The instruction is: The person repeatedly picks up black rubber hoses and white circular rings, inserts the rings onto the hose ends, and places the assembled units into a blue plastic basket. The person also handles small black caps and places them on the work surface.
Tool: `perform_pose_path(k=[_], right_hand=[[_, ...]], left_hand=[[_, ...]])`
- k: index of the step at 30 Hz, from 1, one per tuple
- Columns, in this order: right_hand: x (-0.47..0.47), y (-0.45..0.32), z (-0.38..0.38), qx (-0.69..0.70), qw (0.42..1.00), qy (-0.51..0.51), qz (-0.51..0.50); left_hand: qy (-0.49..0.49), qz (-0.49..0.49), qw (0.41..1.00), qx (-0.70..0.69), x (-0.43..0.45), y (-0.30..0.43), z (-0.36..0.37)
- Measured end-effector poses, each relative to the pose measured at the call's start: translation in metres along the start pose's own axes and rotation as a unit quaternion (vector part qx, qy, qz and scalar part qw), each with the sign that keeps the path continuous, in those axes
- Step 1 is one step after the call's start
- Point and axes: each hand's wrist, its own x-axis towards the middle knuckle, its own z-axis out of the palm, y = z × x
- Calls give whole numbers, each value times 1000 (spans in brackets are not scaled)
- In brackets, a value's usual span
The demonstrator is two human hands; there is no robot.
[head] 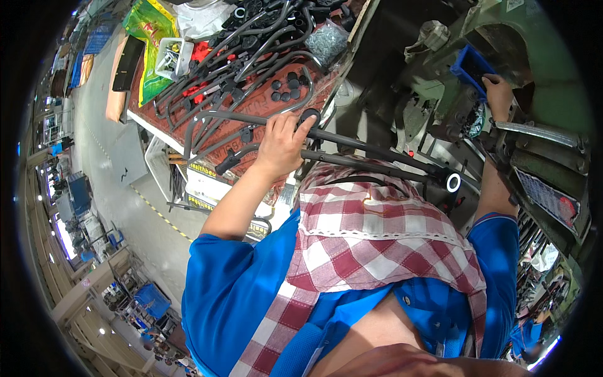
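My left hand (284, 141) is closed around a dark bent metal tube frame (372, 147), near a round black knob (309, 118). The frame's two tubes run across my apron to a black fitting with a white-rimmed round end (452, 183). My right hand (498, 94) reaches to a blue plastic bin (471, 66) on the green machine (551, 80); its fingertips are at the bin's rim and inside, and whether they pinch a small part cannot be seen. Below the bin lies a clear plastic bag (477, 120).
The red-covered table (245, 113) bears a heap of bent tubes (254, 52), several black round caps (285, 89), a bag of small metal parts (327, 41), a white bin of hardware (172, 59) and a green-yellow sack (148, 33). A ribbed metal hose (537, 133) crosses near my right forearm.
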Motion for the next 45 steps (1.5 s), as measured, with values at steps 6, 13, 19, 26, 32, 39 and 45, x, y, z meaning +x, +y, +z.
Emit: perform_pose_path(k=[6, 13, 19, 26, 32, 39, 45], right_hand=[[-13, 9, -13, 317, 945, 2, 76], [-161, -52, -95, 675, 714, -65, 172], [-182, -80, -81, 372, 899, -164, 163], [-188, -79, -75, 326, 927, -140, 120], [-194, -70, -54, 388, 922, 2, -3], [-210, -65, -34, 267, 961, -14, -67], [-260, -71, -76, 238, 882, -388, -123]], left_hand=[[-4, 36, 999, -19, 18, 5, 10], [-29, 81, 996, -36, 56, 22, 16], [-61, 129, 988, -61, 84, 50, 11], [-67, 169, 983, -21, 100, 92, 3], [-78, 163, 983, 19, 109, 127, -2], [-64, 162, 984, 38, 112, 130, -17], [-65, 165, 984, 31, 114, 144, -42]])
